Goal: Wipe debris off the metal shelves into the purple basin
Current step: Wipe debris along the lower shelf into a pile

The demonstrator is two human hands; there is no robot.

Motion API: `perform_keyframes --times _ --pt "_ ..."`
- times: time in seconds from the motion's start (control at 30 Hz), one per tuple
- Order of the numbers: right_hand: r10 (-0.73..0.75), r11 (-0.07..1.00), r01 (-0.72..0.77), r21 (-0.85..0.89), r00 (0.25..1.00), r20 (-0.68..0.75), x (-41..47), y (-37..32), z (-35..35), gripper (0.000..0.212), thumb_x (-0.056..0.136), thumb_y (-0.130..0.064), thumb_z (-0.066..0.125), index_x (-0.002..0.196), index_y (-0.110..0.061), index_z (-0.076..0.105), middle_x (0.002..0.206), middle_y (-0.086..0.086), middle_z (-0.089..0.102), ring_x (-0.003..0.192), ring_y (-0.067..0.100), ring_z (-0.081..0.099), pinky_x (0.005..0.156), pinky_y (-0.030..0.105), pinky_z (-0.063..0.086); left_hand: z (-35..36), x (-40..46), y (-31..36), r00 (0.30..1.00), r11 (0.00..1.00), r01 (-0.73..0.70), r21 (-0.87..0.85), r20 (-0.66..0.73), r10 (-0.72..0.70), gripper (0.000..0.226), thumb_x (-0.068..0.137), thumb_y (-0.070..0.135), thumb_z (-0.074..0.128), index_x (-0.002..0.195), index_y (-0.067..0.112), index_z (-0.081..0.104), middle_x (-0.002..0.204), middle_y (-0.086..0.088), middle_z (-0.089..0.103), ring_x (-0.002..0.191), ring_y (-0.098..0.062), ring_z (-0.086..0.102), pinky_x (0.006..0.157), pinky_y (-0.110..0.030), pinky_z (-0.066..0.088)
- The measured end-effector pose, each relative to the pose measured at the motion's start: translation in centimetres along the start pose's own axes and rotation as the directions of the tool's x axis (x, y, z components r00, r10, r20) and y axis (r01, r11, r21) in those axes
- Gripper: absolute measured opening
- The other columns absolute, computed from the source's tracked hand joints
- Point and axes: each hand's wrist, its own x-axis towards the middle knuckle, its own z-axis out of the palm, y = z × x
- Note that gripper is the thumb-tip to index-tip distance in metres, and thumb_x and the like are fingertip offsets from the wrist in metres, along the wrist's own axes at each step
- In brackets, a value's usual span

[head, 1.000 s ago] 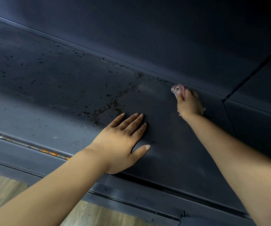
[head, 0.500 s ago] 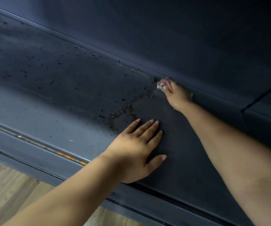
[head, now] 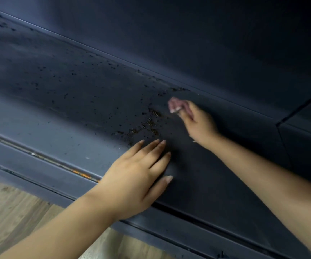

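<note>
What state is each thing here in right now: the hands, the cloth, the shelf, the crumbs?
Left hand: flat, fingers straight, resting on the shelf.
Right hand: curled round a pink cloth, blurred.
Pink cloth: bunched up, mostly hidden in the fingers.
Metal shelf: dirty at left, cleaner under the arms.
Debris: scattered, thickest just ahead of the left fingertips.
Purple basin: not in view.

Metal shelf (head: 61, 94): dark blue-grey painted surface, matt, smooth, with a dull sheen nearer the front edge. Debris (head: 147, 124): dry, crumbly brown and black specks, loose and granular, scattered across the paint and thickest in one patch. Front rail (head: 44, 157): same painted metal, with worn orange rust-coloured spots along a groove. Back panel (head: 207, 43): matt, smooth, the same dark finish. Cloth (head: 174, 105): soft pinkish fabric, blurred. Floor (head: 10, 212): wood-grain boards, light brown, low sheen.
</note>
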Motion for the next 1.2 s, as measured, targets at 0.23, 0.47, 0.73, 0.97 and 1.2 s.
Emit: perform_keyframes --times 0.23,0.47,0.73,0.97,1.2 --pt "0.432 0.798 -0.519 -0.306 0.847 -0.308 0.2 8.8 -5.2 0.042 0.101 -0.04 0.03 0.12 -0.008 0.048 0.121 0.024 0.057 0.11 0.041 0.054 0.097 0.049 0.037 -1.2 -4.4 -6.4 0.981 0.972 0.145 0.187 0.1 -0.166 0.068 0.099 0.05 0.023 0.133 0.0 0.054 0.14 -0.019 0.048 0.132 -0.032 0.044 0.11 -0.042 0.022" --pt "0.424 0.759 -0.535 -0.372 0.839 -0.341 4.1 8.8 -3.8 0.038 0.101 -0.032 0.032 0.123 -0.005 0.046 0.128 0.026 0.05 0.115 0.042 0.05 0.094 0.045 0.038 -0.8 -4.2 -6.9 0.982 0.974 0.124 0.191 0.114 -0.148 0.068 0.098 0.052 0.024 0.137 0.002 0.05 0.143 -0.019 0.045 0.134 -0.032 0.042 0.109 -0.043 0.023" --pt "0.324 0.866 -0.379 -0.327 0.922 -0.211 5.0 5.9 -2.5 0.03 0.1 -0.035 0.036 0.118 -0.016 0.052 0.119 0.016 0.057 0.099 0.036 0.057 0.084 0.044 0.047 -0.7 -4.1 -6.7 0.981 0.975 0.136 0.179 0.11 -0.157 0.067 0.098 0.051 0.024 0.135 0.002 0.052 0.142 -0.02 0.046 0.132 -0.033 0.043 0.109 -0.044 0.024" --pt "-0.014 0.937 0.06 -0.343 0.991 0.136 7.1 -2.6 3.3 0.037 0.102 -0.033 0.031 0.138 -0.026 0.04 0.143 0.003 0.044 0.091 0.01 0.054 0.075 0.024 0.046 -0.8 -4.1 -6.8 0.98 0.975 0.139 0.174 0.116 -0.16 0.067 0.097 0.051 0.026 0.135 0.002 0.052 0.142 -0.02 0.046 0.132 -0.033 0.044 0.108 -0.043 0.024" --pt "-0.142 0.986 0.157 -0.054 0.966 0.216 3.9 -5.2 5.0 0.042 0.099 -0.023 0.045 0.14 -0.019 0.042 0.141 0.005 0.049 0.127 0.022 0.047 0.105 0.035 0.04 -0.8 -4.1 -6.7 0.982 0.977 0.139 0.161 0.103 -0.157 0.067 0.097 0.05 0.025 0.134 0.002 0.054 0.14 -0.02 0.048 0.13 -0.034 0.046 0.107 -0.043 0.025"
